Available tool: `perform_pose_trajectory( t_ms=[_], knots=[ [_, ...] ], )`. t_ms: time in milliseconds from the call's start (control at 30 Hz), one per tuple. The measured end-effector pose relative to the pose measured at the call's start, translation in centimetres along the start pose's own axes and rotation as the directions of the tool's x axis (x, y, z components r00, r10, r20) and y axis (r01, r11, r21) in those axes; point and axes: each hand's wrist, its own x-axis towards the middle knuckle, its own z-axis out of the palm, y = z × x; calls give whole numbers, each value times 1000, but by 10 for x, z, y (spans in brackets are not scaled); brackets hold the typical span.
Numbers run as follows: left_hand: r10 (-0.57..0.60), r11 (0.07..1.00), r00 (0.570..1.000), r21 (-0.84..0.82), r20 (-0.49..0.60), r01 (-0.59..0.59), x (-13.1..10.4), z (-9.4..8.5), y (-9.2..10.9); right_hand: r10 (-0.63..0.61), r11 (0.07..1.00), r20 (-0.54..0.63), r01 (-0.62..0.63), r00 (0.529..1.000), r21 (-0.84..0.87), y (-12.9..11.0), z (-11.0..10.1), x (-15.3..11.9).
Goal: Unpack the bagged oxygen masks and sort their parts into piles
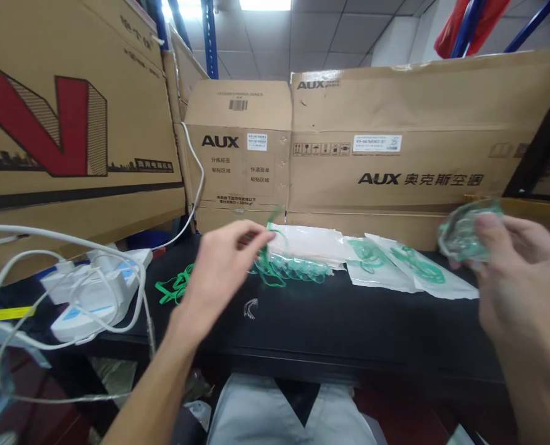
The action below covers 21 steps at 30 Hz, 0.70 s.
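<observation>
My left hand (231,256) is closed in a pinch on a thin green strap, just above a row of green loops (298,269) beside a white packet (309,244). On the right, my right hand (516,266) grips a clear plastic bag (465,232) with pale green contents, raised over the table. Two white packets (395,284) with green coils (418,264) on them lie between the hands. Left of my left wrist is a pile of flat green straps (175,285). A small bundle of thin pale wires (250,308) rests nearer the front.
Cardboard boxes (377,123) stand along the back of the black table (349,334). A large box (71,111) rises at the left. White power strips (101,296) with looping cables (140,284) occupy the table's left end.
</observation>
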Motion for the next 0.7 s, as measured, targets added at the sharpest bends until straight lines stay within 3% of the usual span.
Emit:
perform_pose_trajectory(
  t_ms=[133, 233, 300, 400, 500, 567, 633, 700],
  knots=[
    [-126, 937, 975, 301, -181, 177, 15, -46, -29, 9, 999, 10, -9, 1000, 42, -1, -6, 6],
    [-242, 788, 963, 556, -118, 266, 19, -58, -59, 12, 999, 137, -16, 990, 28, 0, 6, -4],
    [-310, 722, 951, 649, -7, 240, 20, -57, -79, 53, 998, 336, -57, 940, 3, 0, 18, -16],
    [-279, 710, 951, 696, 134, 110, 20, -48, -95, 117, 992, 591, -117, 798, -38, 1, 34, -36],
    [-133, 784, 983, 620, 124, 28, 18, -29, -80, 148, 989, 696, -89, 703, -120, 3, 46, -54],
    [-71, 914, 986, 406, 153, 3, 12, -12, -55, 127, 986, 730, -5, 671, -166, 4, 51, -63],
    [-13, 994, 939, 107, 343, -25, 4, 8, -28, 57, 980, 758, 107, 650, -165, 4, 55, -71],
    [77, 995, 883, -86, 463, -42, -4, 27, -6, -31, 974, 790, 196, 613, -114, 3, 58, -76]
  ],
)
